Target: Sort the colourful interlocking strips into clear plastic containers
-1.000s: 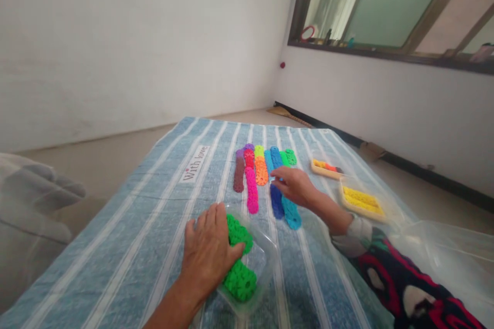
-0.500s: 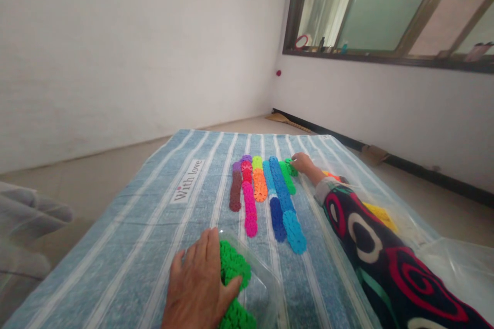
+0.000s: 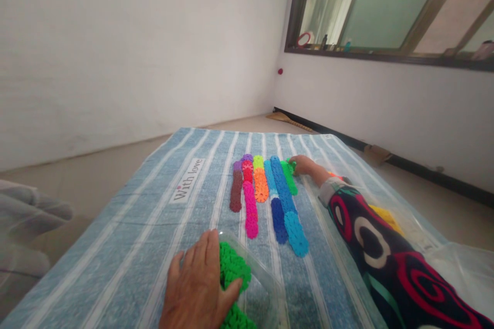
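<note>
My left hand point(image 3: 196, 288) lies at the bottom edge on a heap of green toothed discs point(image 3: 232, 266) inside a clear plastic tub point(image 3: 267, 280), with the thumb curled over the heap. My right hand point(image 3: 304, 164) is stretched far forward, and its fingertips are at the far end of the short green row point(image 3: 288, 177). Its grip is too small to make out. Flat rows of discs lie side by side between my hands: brown point(image 3: 235, 193), pink point(image 3: 250, 211), orange point(image 3: 261, 185), dark blue point(image 3: 278, 216) and light blue point(image 3: 295, 229).
Everything sits on a blue striped cloth point(image 3: 154, 226) printed "With love". A tray of yellow discs point(image 3: 384, 217) shows past my patterned sleeve, and clear plastic wrap point(image 3: 455, 267) lies at the right. Grey fabric point(image 3: 23, 216) is bunched at the left edge. Bare floor and walls lie beyond.
My right hand moved from the middle of the rows out to the far end of the green row and shifted slightly there. My left hand stayed on the green discs.
</note>
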`<state>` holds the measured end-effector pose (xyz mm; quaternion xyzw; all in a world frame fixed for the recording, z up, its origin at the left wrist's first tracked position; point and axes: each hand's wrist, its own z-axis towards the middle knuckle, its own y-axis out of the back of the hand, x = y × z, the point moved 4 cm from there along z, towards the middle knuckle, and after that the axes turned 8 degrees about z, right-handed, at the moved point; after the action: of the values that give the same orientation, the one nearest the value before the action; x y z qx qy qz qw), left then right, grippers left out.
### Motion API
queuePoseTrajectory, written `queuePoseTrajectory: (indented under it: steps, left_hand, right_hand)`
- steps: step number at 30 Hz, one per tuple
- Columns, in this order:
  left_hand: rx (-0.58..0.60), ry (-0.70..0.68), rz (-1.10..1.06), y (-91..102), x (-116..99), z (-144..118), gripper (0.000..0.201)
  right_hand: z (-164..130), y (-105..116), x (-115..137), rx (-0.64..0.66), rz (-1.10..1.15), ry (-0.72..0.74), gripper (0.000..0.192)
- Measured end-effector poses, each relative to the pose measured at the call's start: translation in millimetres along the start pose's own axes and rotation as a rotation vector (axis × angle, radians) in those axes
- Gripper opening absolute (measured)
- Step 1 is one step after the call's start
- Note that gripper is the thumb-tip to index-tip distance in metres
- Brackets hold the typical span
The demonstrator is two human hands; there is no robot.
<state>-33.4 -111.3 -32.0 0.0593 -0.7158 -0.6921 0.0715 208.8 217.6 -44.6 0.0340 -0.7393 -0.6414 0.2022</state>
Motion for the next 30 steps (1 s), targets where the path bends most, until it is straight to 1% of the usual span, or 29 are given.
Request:
queuePoseTrajectory:
  steps: [3,9,12,15,18,20,22,24,26,27,29,30]
  left_hand:
    - [-0.004,0.001,0.006,-1.6,1,0,0.076]
    - [-0.108,-0.035,0.006,-2.7,1,-2,0.071]
    - [-0.124,-0.048,0.031,-1.5,0,-2,0.069]
    - [-0.125,-0.044,0.044,0.5,-1,-2,0.070]
    - [-0.116,-0.044,0.047,2.9,-4,-3,0.070]
    - [-0.099,-0.045,0.047,4.7,-6,-5,0.072]
    - [-0.087,-0.049,0.039,7.1,-9,-6,0.073]
    - [-0.075,-0.046,0.028,9.1,-10,-7,0.074]
    - [-0.063,-0.046,0.022,10.1,-12,-7,0.075]
    - [-0.059,-0.047,0.021,10.2,-12,-8,0.076]
    - [-0.064,-0.046,0.021,10.4,-13,-8,0.075]
    - [-0.072,-0.044,0.021,10.6,-14,-7,0.075]
  right_hand:
    - [-1,-1,-2,-0.019,-0.014,0.004,0.053]
    - [-9,0,-6,-0.110,-0.013,-0.005,0.041]
    - [-15,2,-4,-0.157,-0.002,-0.004,0.036]
    - [-25,10,1,-0.185,0.013,0.005,0.031]
    - [-43,24,13,-0.192,0.042,0.043,0.027]
    - [-61,33,28,-0.173,0.075,0.104,0.026]
    - [-87,40,52,-0.130,0.129,0.207,0.026]
    - [-122,40,86,-0.017,0.280,0.455,0.022]
    - [-160,35,119,0.103,0.368,0.638,0.019]
    - [-179,30,135,0.159,0.362,0.719,0.016]
    - [-211,17,162,0.229,0.299,0.862,0.014]
    - [-222,9,172,0.228,0.245,0.901,0.013]
